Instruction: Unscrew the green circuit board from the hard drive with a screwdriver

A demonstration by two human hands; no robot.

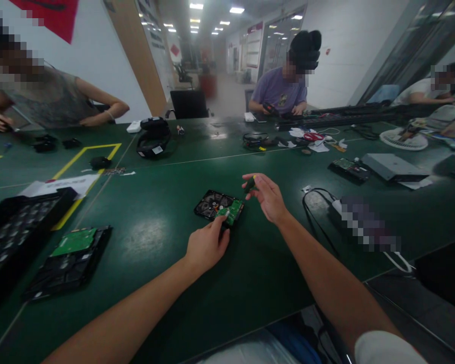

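Observation:
A hard drive (209,203) lies on the green table in front of me, its green circuit board (233,211) facing up at the right end. My left hand (208,245) grips the drive's near edge, index finger on the board and thumb lower at the side. Just right of the drive, my right hand (267,196) is raised above the table. Between its fingers is a short dark screwdriver (250,185) with a yellow end; its tip cannot be made out.
To the left lie another hard drive (74,253) and a black tray (26,227). On the right are a cable (307,205), a further drive (349,169) and a grey metal box (394,167). Across the table, one person (282,91) handles something; others sit at both sides.

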